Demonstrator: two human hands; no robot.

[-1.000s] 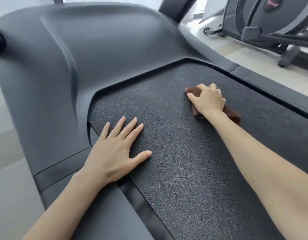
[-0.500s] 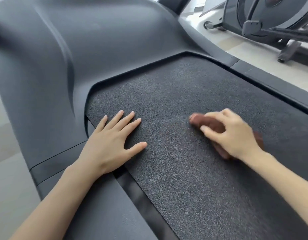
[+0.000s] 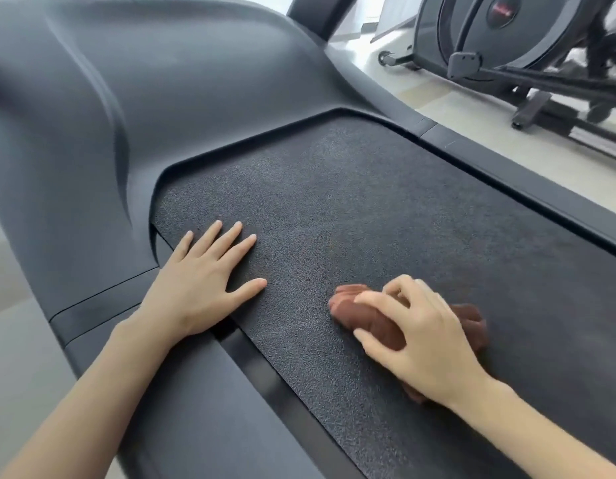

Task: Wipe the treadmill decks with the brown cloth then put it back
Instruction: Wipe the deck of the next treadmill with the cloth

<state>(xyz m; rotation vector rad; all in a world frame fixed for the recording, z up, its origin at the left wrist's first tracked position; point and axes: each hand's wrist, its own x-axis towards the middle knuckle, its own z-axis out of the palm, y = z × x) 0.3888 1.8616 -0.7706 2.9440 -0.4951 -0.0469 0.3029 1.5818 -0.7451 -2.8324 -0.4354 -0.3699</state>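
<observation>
Right hand (image 3: 420, 337) has its fingers curled over the bunched brown cloth (image 3: 368, 318) mid-deck on the treadmill deck (image 3: 368, 202), left hand (image 3: 199, 285) flat with fingers spread by the left edge, so I'd press evenly and overlap strokes toward the far corners.

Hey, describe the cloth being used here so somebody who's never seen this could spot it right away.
Start at the wide black textured treadmill belt filling the middle of the view. Toward its near right, the right hand grips a bunched brown cloth against it. It is the only soft, reddish-brown thing there; the left hand lies flat, holding nothing.
</observation>
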